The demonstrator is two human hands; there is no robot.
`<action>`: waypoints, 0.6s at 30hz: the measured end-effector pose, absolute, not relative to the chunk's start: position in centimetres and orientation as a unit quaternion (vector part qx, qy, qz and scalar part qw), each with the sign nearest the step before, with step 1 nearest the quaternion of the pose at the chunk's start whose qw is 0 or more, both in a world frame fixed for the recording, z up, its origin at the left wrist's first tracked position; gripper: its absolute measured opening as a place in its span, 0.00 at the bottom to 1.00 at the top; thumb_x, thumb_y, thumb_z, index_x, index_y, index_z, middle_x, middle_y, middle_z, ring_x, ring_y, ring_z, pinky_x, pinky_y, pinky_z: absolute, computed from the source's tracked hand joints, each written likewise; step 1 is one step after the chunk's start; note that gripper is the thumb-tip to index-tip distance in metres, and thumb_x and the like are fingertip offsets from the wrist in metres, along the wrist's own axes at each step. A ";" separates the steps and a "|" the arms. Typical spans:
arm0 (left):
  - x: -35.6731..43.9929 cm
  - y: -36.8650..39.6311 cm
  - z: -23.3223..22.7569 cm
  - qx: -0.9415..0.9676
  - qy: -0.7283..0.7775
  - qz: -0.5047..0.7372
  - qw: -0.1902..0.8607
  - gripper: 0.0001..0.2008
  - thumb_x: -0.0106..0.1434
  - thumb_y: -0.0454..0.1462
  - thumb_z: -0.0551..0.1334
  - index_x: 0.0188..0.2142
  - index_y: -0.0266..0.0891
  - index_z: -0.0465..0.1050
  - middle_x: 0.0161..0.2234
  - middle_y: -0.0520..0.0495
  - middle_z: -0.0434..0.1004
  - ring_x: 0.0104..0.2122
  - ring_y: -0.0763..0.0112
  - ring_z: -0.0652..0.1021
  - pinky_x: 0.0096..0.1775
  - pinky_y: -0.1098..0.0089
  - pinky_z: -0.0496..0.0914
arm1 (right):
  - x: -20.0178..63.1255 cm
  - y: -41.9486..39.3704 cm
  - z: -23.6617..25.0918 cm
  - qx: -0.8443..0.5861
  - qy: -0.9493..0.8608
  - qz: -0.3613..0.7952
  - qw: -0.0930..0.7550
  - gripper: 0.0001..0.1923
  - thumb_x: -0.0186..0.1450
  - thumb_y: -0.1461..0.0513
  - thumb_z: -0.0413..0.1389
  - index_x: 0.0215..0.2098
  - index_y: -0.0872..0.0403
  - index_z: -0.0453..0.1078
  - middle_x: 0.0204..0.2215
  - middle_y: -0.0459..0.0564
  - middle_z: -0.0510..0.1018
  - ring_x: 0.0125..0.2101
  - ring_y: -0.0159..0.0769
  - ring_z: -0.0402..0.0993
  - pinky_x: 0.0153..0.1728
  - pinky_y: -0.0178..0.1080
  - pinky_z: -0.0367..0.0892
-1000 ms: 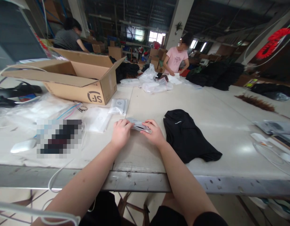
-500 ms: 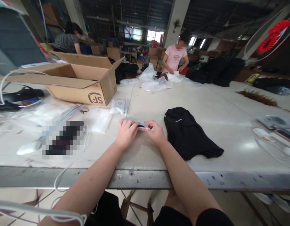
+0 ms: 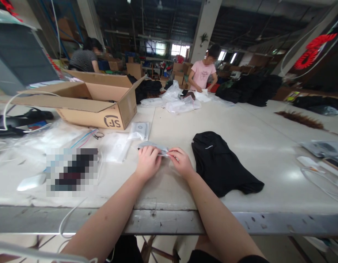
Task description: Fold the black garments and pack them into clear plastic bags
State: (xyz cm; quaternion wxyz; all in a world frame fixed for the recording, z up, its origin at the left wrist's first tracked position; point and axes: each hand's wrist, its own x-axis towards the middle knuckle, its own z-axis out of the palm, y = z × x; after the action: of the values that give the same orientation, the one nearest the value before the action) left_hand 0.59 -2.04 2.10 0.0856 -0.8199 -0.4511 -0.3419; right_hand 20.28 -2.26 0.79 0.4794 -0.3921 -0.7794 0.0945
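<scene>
Between my hands lies a small translucent plastic bag [image 3: 152, 145] with something dark showing inside it. My left hand [image 3: 148, 160] is closed over its left and middle part, fingers curled on top. At the right end, my right hand [image 3: 180, 160] pinches the bag's edge between thumb and fingers. Just right of that hand, a black garment [image 3: 223, 160] with a small white print is spread on the table. Two other packets, a flat plastic bag [image 3: 118, 146] and a filled white one [image 3: 139, 130], lie beyond my left hand.
An open cardboard box [image 3: 122, 113] stands at the back left, loose plastic bags [image 3: 59, 135] before it. White cables [image 3: 319, 180] lie at right beside a phone [image 3: 334, 164]. Across the table [image 3: 169, 197], a person in pink [image 3: 203, 75] handles white material near black garment piles [image 3: 248, 89].
The bag's right end, gaping between my hands before, now looks flatter and pinched in my right fingers. The whole view has shifted, with the table sitting slightly lower in it.
</scene>
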 end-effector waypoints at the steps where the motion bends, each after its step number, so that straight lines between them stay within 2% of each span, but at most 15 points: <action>1: 0.9 -2.2 2.1 -0.835 -0.422 -0.344 0.078 0.09 0.70 0.39 0.56 0.44 0.42 0.73 0.42 0.43 0.76 0.46 0.58 0.72 0.48 0.58 0.62 | 20.2 -2.2 0.6 -0.392 -0.780 0.096 0.479 0.10 0.70 0.62 0.52 0.41 0.50 0.77 0.42 0.53 0.78 0.45 0.39 0.75 0.48 0.44 0.72; 4: 1.6 -2.3 1.8 -0.862 -0.369 -0.344 0.061 0.10 0.72 0.39 0.54 0.44 0.42 0.74 0.40 0.45 0.77 0.43 0.62 0.73 0.47 0.61 0.64 | 20.0 -2.2 0.3 -0.390 -0.788 0.113 0.463 0.11 0.70 0.64 0.51 0.40 0.51 0.77 0.41 0.52 0.78 0.43 0.38 0.75 0.47 0.43 0.73; 9: 1.3 -2.1 1.3 -0.863 -0.384 -0.325 0.052 0.13 0.72 0.40 0.53 0.37 0.40 0.73 0.35 0.44 0.75 0.39 0.62 0.73 0.42 0.62 0.66 | 19.5 -2.5 0.3 -0.386 -0.801 0.123 0.441 0.11 0.69 0.66 0.51 0.40 0.50 0.76 0.39 0.52 0.79 0.41 0.38 0.76 0.46 0.43 0.72; 18: 1.2 -2.0 1.0 -0.864 -0.396 -0.309 0.030 0.10 0.72 0.39 0.53 0.38 0.40 0.71 0.36 0.44 0.74 0.39 0.60 0.74 0.43 0.62 0.68 | 19.3 -2.8 0.5 -0.401 -0.811 0.117 0.410 0.11 0.69 0.67 0.51 0.39 0.51 0.75 0.39 0.51 0.79 0.41 0.38 0.75 0.45 0.41 0.71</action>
State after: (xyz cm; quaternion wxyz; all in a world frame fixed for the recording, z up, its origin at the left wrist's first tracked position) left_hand 1.20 -2.00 0.99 0.0301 -0.8642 -0.3961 -0.3088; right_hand 19.26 -2.82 0.48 0.4099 -0.4013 -0.8108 0.1165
